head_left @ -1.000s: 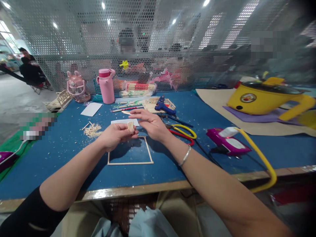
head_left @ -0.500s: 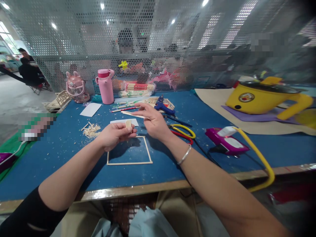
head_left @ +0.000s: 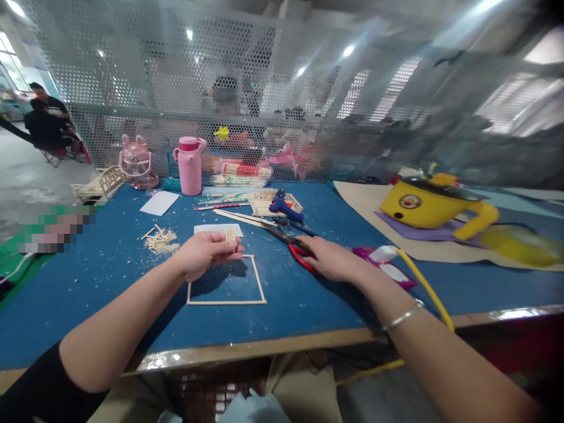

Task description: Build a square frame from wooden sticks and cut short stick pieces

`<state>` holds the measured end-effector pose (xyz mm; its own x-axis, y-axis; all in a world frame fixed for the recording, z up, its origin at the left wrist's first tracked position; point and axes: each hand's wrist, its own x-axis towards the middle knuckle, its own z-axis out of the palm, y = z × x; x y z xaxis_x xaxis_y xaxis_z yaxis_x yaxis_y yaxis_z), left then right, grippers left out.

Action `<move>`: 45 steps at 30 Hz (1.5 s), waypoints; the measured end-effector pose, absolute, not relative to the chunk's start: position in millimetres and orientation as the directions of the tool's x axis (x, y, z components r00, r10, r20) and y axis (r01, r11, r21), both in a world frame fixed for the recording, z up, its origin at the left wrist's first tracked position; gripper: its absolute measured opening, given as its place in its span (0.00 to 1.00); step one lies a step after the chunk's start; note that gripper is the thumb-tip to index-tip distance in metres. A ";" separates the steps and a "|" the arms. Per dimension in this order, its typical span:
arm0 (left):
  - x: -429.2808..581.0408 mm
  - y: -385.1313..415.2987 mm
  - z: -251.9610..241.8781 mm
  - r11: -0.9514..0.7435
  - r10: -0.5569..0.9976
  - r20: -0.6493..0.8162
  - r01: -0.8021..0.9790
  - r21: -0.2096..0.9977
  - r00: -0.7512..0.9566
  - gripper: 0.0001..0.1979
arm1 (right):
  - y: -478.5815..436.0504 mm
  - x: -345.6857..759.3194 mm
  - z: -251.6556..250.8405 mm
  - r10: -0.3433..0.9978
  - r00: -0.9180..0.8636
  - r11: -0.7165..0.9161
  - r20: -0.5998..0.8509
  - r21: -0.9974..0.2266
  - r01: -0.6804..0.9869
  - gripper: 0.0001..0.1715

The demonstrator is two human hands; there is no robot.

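Observation:
My left hand pinches a small bundle of short wooden sticks above the far left part of a square stick frame on the blue table. To the right, my right hand lies over the handles of the scissors, whose red handle shows beside the fingers. The scissors' blades point left toward long thin sticks. Behind my left hand is a white paper. A blue glue gun rests near a small wooden model.
Wood scraps lie at the left, near a white card. Farther back stand a pink bottle and a clear pink-topped bottle. At the right are a yellow pot and a magenta device. Two people sit far left.
My right hand has moved right and down, from above the long sticks onto the scissors' handles. My left hand still holds the bundle. The view has shifted a little.

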<state>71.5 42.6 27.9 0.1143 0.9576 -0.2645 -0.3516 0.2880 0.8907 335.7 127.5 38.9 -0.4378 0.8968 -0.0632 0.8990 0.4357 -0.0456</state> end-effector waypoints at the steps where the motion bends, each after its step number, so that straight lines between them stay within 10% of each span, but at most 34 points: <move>1: 70.6 42.8 27.6 0.288 0.958 -0.264 -0.350 0.891 0.114 0.02 | 128.6 337.4 36.5 0.884 -0.463 0.460 -0.067 -0.062 0.886 0.24; 10: 55.2 40.1 26.7 0.275 0.961 -0.249 -0.355 0.894 0.117 0.03 | 131.6 337.7 42.7 0.888 -0.454 0.456 0.072 -0.261 0.851 0.26; 18: 57.2 36.8 24.3 0.287 0.955 -0.238 -0.342 0.895 0.179 0.09 | 109.5 279.5 70.1 0.610 -0.791 0.607 0.051 -0.671 0.425 0.25; 27: 56.1 31.8 31.6 0.293 0.951 -0.227 -0.383 0.876 0.208 0.08 | 107.7 267.0 72.9 0.377 -0.926 0.631 -0.024 -0.725 0.276 0.36; 45: 57.3 29.1 32.0 0.333 0.924 -0.241 -0.316 0.888 0.297 0.09 | 103.1 264.1 87.6 0.337 -0.930 0.704 -0.149 -0.616 0.354 0.39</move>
